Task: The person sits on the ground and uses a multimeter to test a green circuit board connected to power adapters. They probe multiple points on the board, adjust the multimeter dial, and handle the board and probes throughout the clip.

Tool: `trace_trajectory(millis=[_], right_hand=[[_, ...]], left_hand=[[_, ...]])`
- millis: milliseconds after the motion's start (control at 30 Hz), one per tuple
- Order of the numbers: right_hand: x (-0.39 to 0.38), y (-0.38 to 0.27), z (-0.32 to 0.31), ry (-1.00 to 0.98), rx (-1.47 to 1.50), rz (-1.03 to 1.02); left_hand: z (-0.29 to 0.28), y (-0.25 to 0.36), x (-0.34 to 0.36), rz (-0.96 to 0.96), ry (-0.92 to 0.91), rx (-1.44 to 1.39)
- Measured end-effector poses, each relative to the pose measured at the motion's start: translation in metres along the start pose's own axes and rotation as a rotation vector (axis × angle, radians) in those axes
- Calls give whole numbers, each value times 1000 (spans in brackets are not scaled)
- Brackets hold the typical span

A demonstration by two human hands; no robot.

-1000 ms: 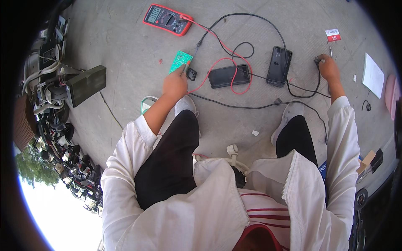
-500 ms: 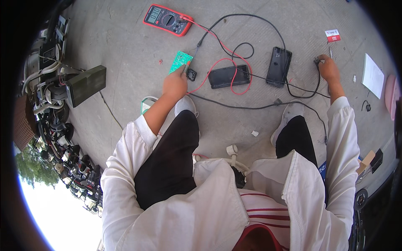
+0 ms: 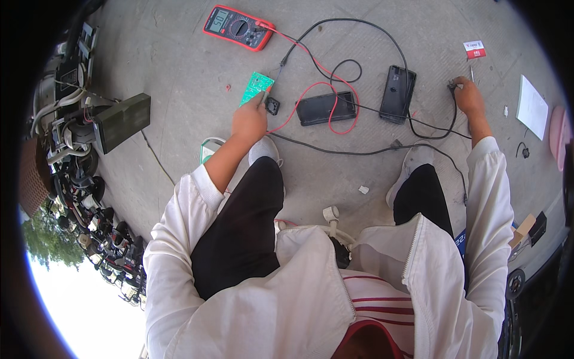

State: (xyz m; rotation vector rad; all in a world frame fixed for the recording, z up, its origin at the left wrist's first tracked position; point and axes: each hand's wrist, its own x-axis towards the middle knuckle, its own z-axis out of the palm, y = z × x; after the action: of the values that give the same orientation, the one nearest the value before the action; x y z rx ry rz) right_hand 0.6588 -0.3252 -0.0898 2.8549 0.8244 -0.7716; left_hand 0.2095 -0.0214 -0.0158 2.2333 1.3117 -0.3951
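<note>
On the concrete, my left hand (image 3: 249, 122) is closed around a test probe (image 3: 267, 91) and reaches over a green circuit board (image 3: 255, 88). The red test lead (image 3: 306, 96) runs in beneath this hand. A small black fan (image 3: 272, 106) lies beside the board. To the right, my right hand (image 3: 469, 97) pinches a black plug (image 3: 452, 87) at the end of a thick cord; whether it also grips a probe I cannot make out. A red multimeter (image 3: 238, 28) with its display lit lies beyond the board.
Two black case halves (image 3: 326, 110) (image 3: 399, 94) lie between my hands under crossing leads. Further right are a red-and-white card (image 3: 475, 49), white paper (image 3: 531, 107) and a pink object (image 3: 559, 139). A dark green box (image 3: 123, 123) stands left, by parked bikes (image 3: 84, 197).
The multimeter's display reading has changed. Both hands stay almost in place, still gripping the probe and the plug.
</note>
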Motion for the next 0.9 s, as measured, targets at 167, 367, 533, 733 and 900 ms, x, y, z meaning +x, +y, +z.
trace_trajectory(millis=[167,367,533,733,900], right_hand=[[-1,-1,0,-4,-7,6],[-3,-7,-3,-12,-8,5],[1,3,3,1,-35,19],[-5,-9,-3,-14,-28,47],[1,4,3,19,13,17]], left_hand=[[2,-3,1,-2,-3,3],[-3,1,0,-52,-31,16],[-1,-1,5,-49,-64,35],[-2,1,4,-95,-78,27],[6,-6,5,-18,-35,-13]])
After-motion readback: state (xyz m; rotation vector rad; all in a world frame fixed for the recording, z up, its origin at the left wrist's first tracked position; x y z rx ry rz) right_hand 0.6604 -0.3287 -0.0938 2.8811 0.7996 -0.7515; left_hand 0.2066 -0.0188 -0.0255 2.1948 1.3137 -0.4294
